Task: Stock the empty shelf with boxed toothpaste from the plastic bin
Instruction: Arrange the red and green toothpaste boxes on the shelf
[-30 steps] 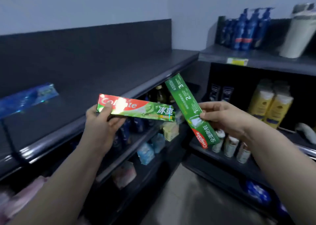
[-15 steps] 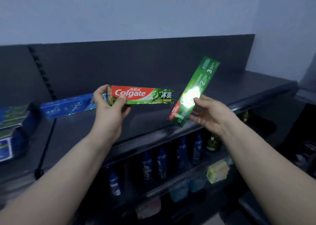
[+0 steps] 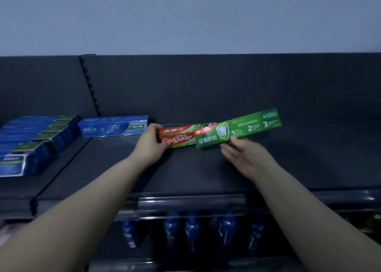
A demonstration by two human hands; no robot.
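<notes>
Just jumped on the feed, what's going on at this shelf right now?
A person is stocking the dark shelf with boxed toothpaste. The left hand grips the red Colgate box by its left end, just right of a blue box at the back. The right hand, fingers fairly straight, touches the lower edge of the green Colgate box, which is tilted and overlaps the red one's right end. Neither box is clearly set down yet.

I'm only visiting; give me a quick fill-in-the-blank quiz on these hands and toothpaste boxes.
The left hand grips the red box by its ____ end.
The right hand touches the green box, numbered 1, 2 and ____.
The blue box beside the left hand lies on the ____.
Answers: left; 3; shelf.
</notes>
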